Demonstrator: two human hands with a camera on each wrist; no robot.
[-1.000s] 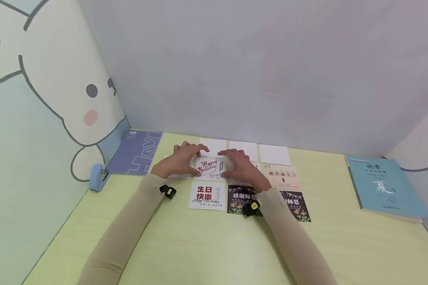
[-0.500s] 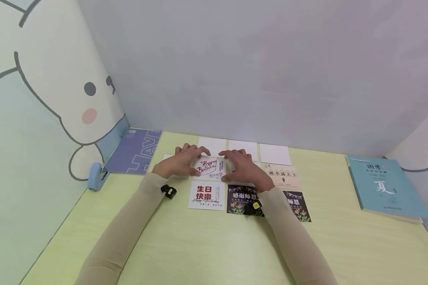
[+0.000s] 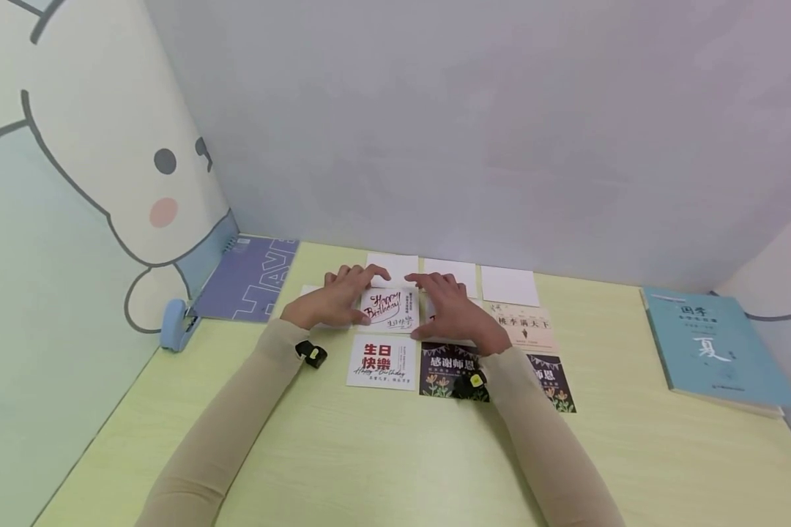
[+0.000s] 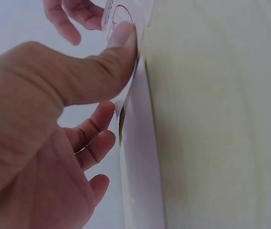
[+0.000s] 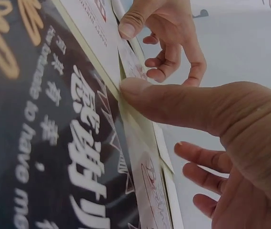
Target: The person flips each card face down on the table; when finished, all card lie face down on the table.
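- Left hand [image 3: 332,301]: thumb and index bent in a wide C, holding the left end of a white rectangular paper card with red "Happy Birthday!" script [image 3: 387,310]. Thumb on near edge; other fingers loosely bent.
- Right hand [image 3: 458,313]: mirrors it at the right end, thumb at near corner, index reaching the far corner. Index contact: can't tell, either hand.
- That card sits between the hands, mid row. Fully flat or slightly lifted: can't tell.
- Same row: white card mostly hidden under the left hand [image 3: 310,290]; white card with reddish script [image 5: 154,191] under the right; beige card with dark Chinese characters [image 3: 524,331] further right.
- Near row: white card with bold red characters [image 3: 382,362], then two black cards with white characters and orange flowers [image 3: 440,372], partly covered by right wrist.
- Far row: three plain white cards [image 3: 509,284].
- Beige long sleeves [image 3: 214,432], black wrist cameras [image 3: 311,354].
- Far left: purple-blue spiral notebook [image 3: 245,282], light-blue stapler [image 3: 173,326] just beside it.
- Far right: thick teal-blue paperback book [image 3: 718,348].
- All on pale yellow-green table [image 3: 343,461].
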